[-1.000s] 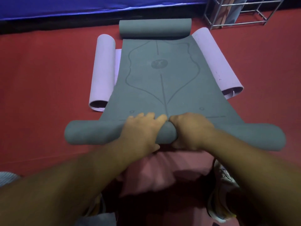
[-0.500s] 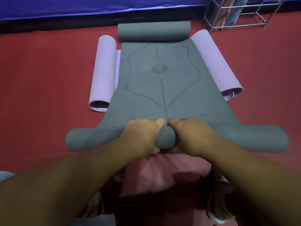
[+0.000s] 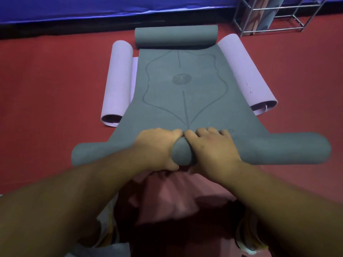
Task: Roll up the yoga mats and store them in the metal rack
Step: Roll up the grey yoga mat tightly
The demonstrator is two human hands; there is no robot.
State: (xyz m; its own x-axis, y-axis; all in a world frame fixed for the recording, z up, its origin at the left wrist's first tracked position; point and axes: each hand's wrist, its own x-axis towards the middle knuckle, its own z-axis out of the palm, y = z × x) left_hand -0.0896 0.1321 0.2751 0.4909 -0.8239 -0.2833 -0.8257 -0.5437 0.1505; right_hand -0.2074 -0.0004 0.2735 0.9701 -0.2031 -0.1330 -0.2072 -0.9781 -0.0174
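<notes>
Lying on the red floor [image 3: 46,86], left to right: lilac mat roll [image 3: 118,82], grey yoga mat [image 3: 181,101] part-rolled at near and far ends, second lilac roll [image 3: 245,73], metal rack [image 3: 278,15] far right. Left hand [image 3: 156,147] and right hand [image 3: 209,147] curl over the near roll's middle, gripping it. Advice: push evenly, keeping both ends square and the roll tight.

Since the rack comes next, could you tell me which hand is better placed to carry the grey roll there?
Probably the right hand: the rack stands far right; both hands grip the roll mid-length.
</notes>
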